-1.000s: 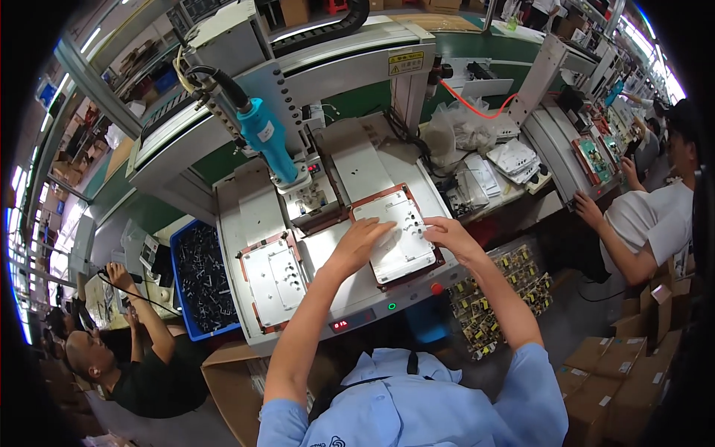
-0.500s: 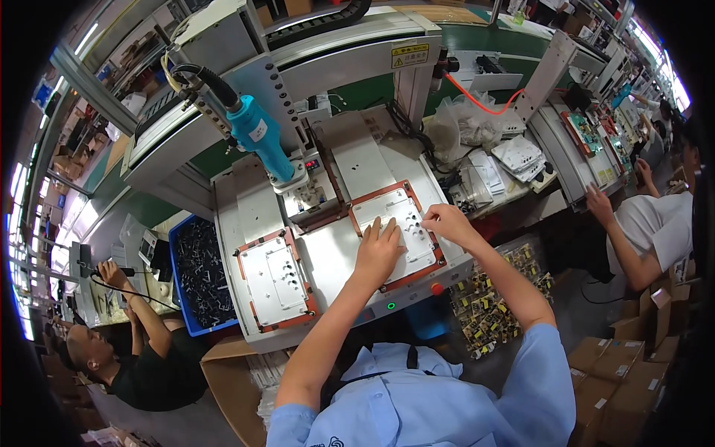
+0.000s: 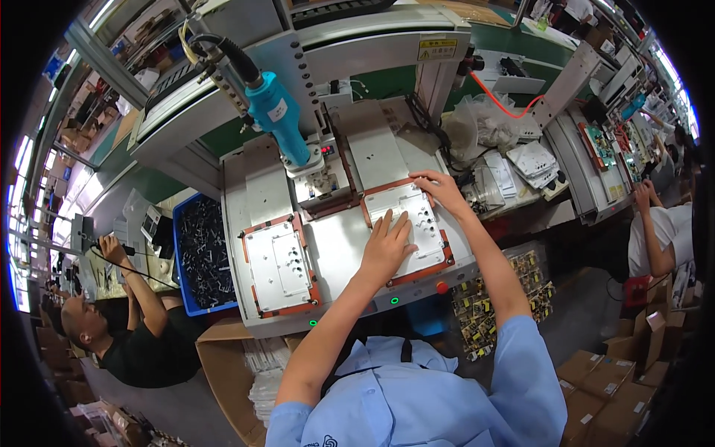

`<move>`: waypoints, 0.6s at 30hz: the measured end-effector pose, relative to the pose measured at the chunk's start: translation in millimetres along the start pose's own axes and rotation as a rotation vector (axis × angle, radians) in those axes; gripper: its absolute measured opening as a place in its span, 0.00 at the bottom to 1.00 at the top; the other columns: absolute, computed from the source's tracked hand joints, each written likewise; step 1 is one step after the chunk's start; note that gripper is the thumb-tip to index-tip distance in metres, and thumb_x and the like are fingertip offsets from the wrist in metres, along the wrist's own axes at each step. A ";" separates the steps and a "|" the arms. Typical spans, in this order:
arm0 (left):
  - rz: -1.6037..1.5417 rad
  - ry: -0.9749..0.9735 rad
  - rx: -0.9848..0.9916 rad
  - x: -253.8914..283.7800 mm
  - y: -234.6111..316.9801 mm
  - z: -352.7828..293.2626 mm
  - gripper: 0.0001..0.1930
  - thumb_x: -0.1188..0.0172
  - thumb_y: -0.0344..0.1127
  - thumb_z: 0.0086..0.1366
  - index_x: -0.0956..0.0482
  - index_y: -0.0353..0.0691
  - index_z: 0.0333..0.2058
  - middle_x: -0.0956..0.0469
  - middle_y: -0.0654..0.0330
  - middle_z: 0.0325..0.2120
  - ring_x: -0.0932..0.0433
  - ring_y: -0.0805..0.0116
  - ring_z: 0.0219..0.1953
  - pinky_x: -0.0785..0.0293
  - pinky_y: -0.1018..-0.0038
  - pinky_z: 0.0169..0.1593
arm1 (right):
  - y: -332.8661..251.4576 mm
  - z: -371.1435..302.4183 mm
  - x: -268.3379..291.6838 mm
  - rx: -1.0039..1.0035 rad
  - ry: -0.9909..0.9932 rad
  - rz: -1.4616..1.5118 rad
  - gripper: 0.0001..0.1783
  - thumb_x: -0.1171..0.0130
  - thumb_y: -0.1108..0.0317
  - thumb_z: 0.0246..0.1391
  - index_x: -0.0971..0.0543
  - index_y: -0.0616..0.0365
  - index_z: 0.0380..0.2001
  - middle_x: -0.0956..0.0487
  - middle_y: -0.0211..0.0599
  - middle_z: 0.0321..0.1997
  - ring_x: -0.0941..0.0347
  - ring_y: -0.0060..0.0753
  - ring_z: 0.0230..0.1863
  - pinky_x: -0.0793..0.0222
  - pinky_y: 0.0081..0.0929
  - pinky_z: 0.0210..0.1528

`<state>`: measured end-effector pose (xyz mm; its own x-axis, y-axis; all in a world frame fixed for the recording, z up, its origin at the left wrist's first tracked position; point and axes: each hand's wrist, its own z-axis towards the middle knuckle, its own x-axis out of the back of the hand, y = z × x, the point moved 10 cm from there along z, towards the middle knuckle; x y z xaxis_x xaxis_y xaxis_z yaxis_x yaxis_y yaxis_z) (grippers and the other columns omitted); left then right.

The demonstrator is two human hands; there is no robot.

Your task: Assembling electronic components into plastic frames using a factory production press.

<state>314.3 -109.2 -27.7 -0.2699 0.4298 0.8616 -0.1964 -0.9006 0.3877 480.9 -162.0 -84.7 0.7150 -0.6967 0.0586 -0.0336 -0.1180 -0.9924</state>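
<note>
My left hand [image 3: 388, 244] lies with its fingers spread on a white plastic panel [image 3: 428, 252], which has a row of small dark holes. The panel sits in a reddish-brown frame fixture [image 3: 447, 255] on the right of the machine bed. At the far right corner of that fixture, my right hand [image 3: 442, 192] rests with fingers stretched out along the edge; no held thing shows. A similar white panel [image 3: 262, 262] sits in the left fixture. Between and beyond the two stands a blue automatic screwdriver [image 3: 277, 115] mounted upright on the machine.
A blue bin [image 3: 181, 261] of small dark parts stands left of the machine. Nearby are a red button [image 3: 442, 287], a cardboard box [image 3: 223, 365] and a tray of yellow-marked parts [image 3: 484, 320]. Stacked white panels [image 3: 532, 159] lie right. Co-workers sit on both sides.
My right hand has moved from over the panel's holes to the fixture's far right corner, and its fingers have straightened. My left hand stays on the panel. The whole view has shifted slightly.
</note>
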 end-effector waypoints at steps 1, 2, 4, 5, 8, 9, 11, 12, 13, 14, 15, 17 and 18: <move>-0.049 0.001 -0.001 1.4 0.6 -1.3 0.27 0.37 0.41 0.55 0.32 0.34 0.51 0.33 0.51 0.55 0.39 0.45 0.60 0.41 0.54 0.62 | -3.7 1.9 1.0 0.026 0.019 -0.021 0.16 0.45 0.67 0.58 0.23 0.60 0.48 0.22 0.29 0.29 0.34 0.12 0.18 0.39 0.12 0.23; -0.052 -0.006 0.000 2.4 2.9 -5.6 0.27 0.37 0.41 0.55 0.32 0.34 0.51 0.33 0.51 0.55 0.39 0.45 0.60 0.41 0.54 0.62 | -7.0 0.9 2.4 0.051 0.041 -0.042 0.16 0.45 0.66 0.58 0.22 0.60 0.48 0.22 0.28 0.29 0.35 0.12 0.18 0.40 0.12 0.22; -0.062 0.039 0.028 13.5 3.3 -10.6 0.25 0.39 0.38 0.57 0.33 0.34 0.51 0.34 0.51 0.56 0.40 0.44 0.61 0.44 0.55 0.64 | -2.9 -4.8 2.4 0.002 0.057 -0.046 0.18 0.45 0.66 0.58 0.24 0.61 0.50 0.23 0.30 0.32 0.34 0.12 0.22 0.39 0.12 0.25; -0.104 0.099 0.078 26.4 4.4 -19.4 0.22 0.40 0.35 0.58 0.32 0.34 0.49 0.30 0.49 0.51 0.36 0.44 0.56 0.41 0.57 0.60 | -4.9 -14.9 11.6 0.060 0.170 -0.092 0.20 0.44 0.63 0.58 0.25 0.60 0.52 0.21 0.34 0.35 0.30 0.17 0.29 0.35 0.16 0.33; -0.299 0.191 0.417 44.8 -9.2 -75.3 0.18 0.39 0.34 0.58 0.30 0.33 0.45 0.28 0.48 0.43 0.32 0.46 0.49 0.36 0.59 0.53 | -6.1 -65.0 22.8 0.084 0.371 -0.218 0.26 0.45 0.61 0.58 0.31 0.58 0.58 0.23 0.45 0.50 0.28 0.28 0.49 0.34 0.26 0.50; -0.300 0.191 0.417 40.8 -4.2 -88.0 0.18 0.39 0.34 0.58 0.30 0.33 0.45 0.28 0.48 0.43 0.32 0.46 0.49 0.36 0.59 0.53 | -4.2 -87.4 19.6 0.074 0.385 -0.220 0.25 0.46 0.62 0.59 0.32 0.59 0.58 0.24 0.46 0.51 0.28 0.28 0.50 0.34 0.26 0.50; -0.336 0.274 0.489 30.2 -3.7 -111.4 0.15 0.36 0.33 0.57 0.29 0.32 0.38 0.29 0.50 0.35 0.30 0.54 0.36 0.32 0.66 0.40 | -2.3 -141.8 7.4 0.057 0.489 -0.284 0.23 0.45 0.64 0.58 0.29 0.60 0.55 0.24 0.46 0.50 0.27 0.33 0.51 0.33 0.28 0.51; -0.338 0.275 0.487 24.7 -1.6 -112.9 0.15 0.36 0.33 0.57 0.29 0.32 0.38 0.29 0.50 0.35 0.30 0.54 0.36 0.32 0.66 0.40 | -5.4 -167.0 1.1 0.112 0.573 -0.393 0.21 0.44 0.65 0.57 0.28 0.60 0.53 0.23 0.46 0.50 0.27 0.37 0.51 0.33 0.30 0.51; -0.385 0.290 0.518 18.8 -2.8 -116.1 0.15 0.36 0.33 0.57 0.29 0.32 0.38 0.29 0.50 0.34 0.29 0.56 0.35 0.31 0.67 0.39 | -9.7 -190.0 -7.3 0.166 0.659 -0.504 0.20 0.43 0.66 0.56 0.27 0.60 0.52 0.23 0.46 0.49 0.27 0.40 0.51 0.33 0.31 0.51; -0.430 0.306 0.553 14.1 -3.6 -120.1 0.15 0.35 0.33 0.57 0.28 0.31 0.38 0.29 0.50 0.34 0.29 0.57 0.34 0.31 0.68 0.38 | -8.3 -205.3 -16.2 0.124 0.693 -0.431 0.19 0.40 0.68 0.54 0.25 0.59 0.49 0.24 0.44 0.49 0.28 0.43 0.50 0.34 0.33 0.53; -0.412 0.348 0.536 15.8 -2.4 -120.5 0.15 0.35 0.32 0.56 0.28 0.32 0.38 0.30 0.51 0.32 0.29 0.60 0.33 0.31 0.69 0.37 | -4.6 -211.1 -22.8 0.077 0.739 -0.394 0.18 0.40 0.68 0.54 0.25 0.59 0.49 0.24 0.43 0.49 0.29 0.42 0.52 0.35 0.33 0.54; -0.441 0.406 0.624 19.8 -2.2 -124.0 0.15 0.35 0.32 0.56 0.28 0.32 0.37 0.30 0.52 0.31 0.30 0.61 0.32 0.31 0.69 0.36 | 4.1 -214.6 -27.9 0.031 0.767 -0.354 0.18 0.40 0.68 0.55 0.24 0.58 0.49 0.25 0.42 0.50 0.31 0.41 0.53 0.36 0.33 0.54; -0.473 0.461 0.706 21.8 -3.7 -130.1 0.14 0.34 0.32 0.56 0.28 0.32 0.37 0.31 0.53 0.29 0.30 0.62 0.31 0.32 0.69 0.36 | 1.4 -216.5 -27.7 0.111 0.815 -0.394 0.15 0.41 0.69 0.55 0.23 0.58 0.47 0.25 0.41 0.50 0.32 0.39 0.54 0.36 0.33 0.54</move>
<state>186.4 -88.1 -52.9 -0.6813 0.6054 0.4115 0.1919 -0.3948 0.8985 309.9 -296.1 -64.3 -0.0554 -0.9096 0.4119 0.2061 -0.4140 -0.8866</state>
